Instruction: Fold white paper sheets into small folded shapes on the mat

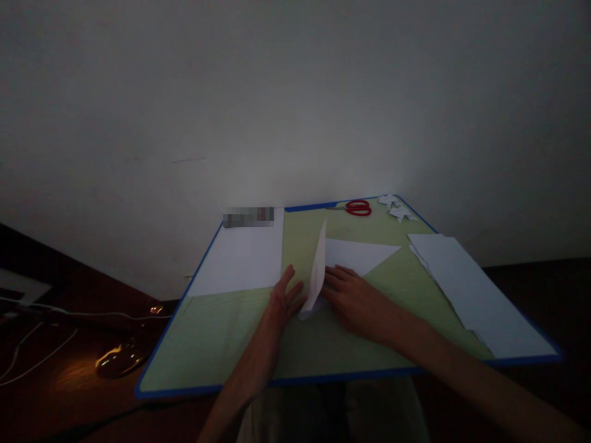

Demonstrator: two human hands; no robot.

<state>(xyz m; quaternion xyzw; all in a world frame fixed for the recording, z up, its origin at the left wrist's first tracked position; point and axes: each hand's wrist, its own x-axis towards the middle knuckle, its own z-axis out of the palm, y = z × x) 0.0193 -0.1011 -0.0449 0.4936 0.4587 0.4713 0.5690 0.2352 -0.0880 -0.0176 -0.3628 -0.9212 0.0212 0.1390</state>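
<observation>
Paper (357, 255): folded, around the middle of the table (207, 344), one flap (317, 269) raised upright
Left hand (284, 298): released, thumb and fingers spread by the flap's lower left side
Right hand (353, 303): rests on the paper at the flap's right, grip unclear
Scissors (358, 208): red-handled, lying near the table's far edge

White paper (355, 255) (partly folded) lies on green tabletop (221, 344), left flap (317, 274) raised.
</observation>
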